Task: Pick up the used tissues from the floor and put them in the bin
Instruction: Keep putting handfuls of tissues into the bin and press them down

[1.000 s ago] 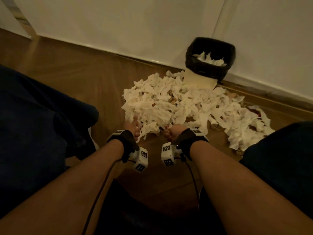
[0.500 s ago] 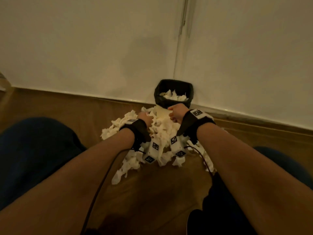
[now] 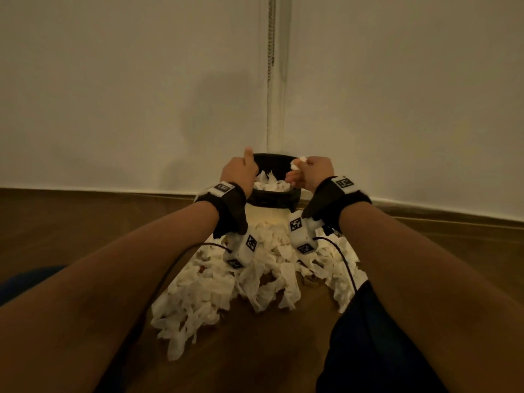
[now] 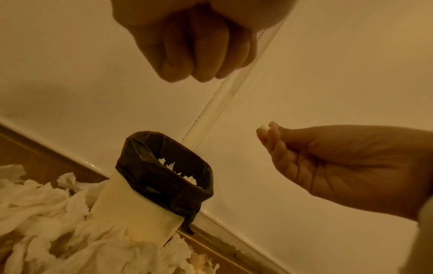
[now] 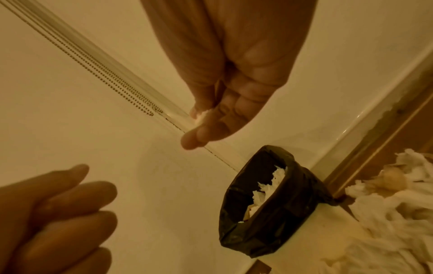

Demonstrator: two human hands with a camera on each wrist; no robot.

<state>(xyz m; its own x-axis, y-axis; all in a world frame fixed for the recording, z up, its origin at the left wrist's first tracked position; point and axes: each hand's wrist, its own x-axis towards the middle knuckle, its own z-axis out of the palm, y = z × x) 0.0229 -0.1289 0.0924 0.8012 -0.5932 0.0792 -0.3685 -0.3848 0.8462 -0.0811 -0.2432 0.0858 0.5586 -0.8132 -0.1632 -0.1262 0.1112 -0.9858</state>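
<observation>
A small cream bin with a black liner (image 3: 272,198) (image 4: 152,178) (image 5: 281,222) stands against the wall, with white tissues (image 3: 269,182) showing inside. A big heap of crumpled white tissues (image 3: 241,285) (image 4: 46,213) (image 5: 386,213) covers the floor in front of it. Both hands hover over the bin's mouth. My right hand (image 3: 300,171) (image 4: 269,133) (image 5: 211,120) pinches a small tissue scrap (image 3: 299,163) (image 4: 262,128) at its fingertips. My left hand (image 3: 241,168) (image 4: 194,70) (image 5: 82,194) has its fingers loosely bent and thumb up, holding nothing that I can see.
A white wall with a baseboard (image 3: 85,188) runs right behind the bin. A bead chain (image 3: 270,38) hangs down above it. Wooden floor (image 3: 71,236) lies to the left of the heap. A knee in dark trousers (image 3: 368,350) sits at lower right.
Both hands rose from the near edge of the heap and travelled forward to above the bin. The head view tilted up toward the wall.
</observation>
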